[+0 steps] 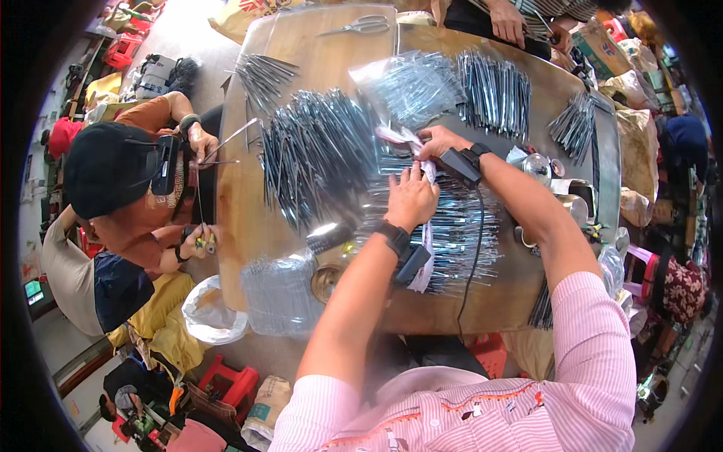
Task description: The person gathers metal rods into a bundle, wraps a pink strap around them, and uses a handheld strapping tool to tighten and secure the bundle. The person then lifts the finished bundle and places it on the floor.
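A wide pile of thin, shiny metal rods (471,241) lies on the wooden table in front of me. A whitish-pink cloth strip (423,276) runs lengthwise over it. My right hand (443,143) pinches the strip near its far end, where the cloth looks bunched. Just below, my left hand (413,199) rests on the strip and rods, fingers stretched forward and slightly apart. Part of the strip is hidden beneath it. A larger heap of dark rods (316,154) is on the left, and a clear plastic bag of rods (418,89) lies beyond my hands.
More rods (494,94) lie at the far right. Scissors (363,26) sit at the table's far end. Glass jars (536,167) stand by my right forearm; a black cable (480,248) hangs from that wrist. A co-worker in a black cap (109,169) works at the left edge.
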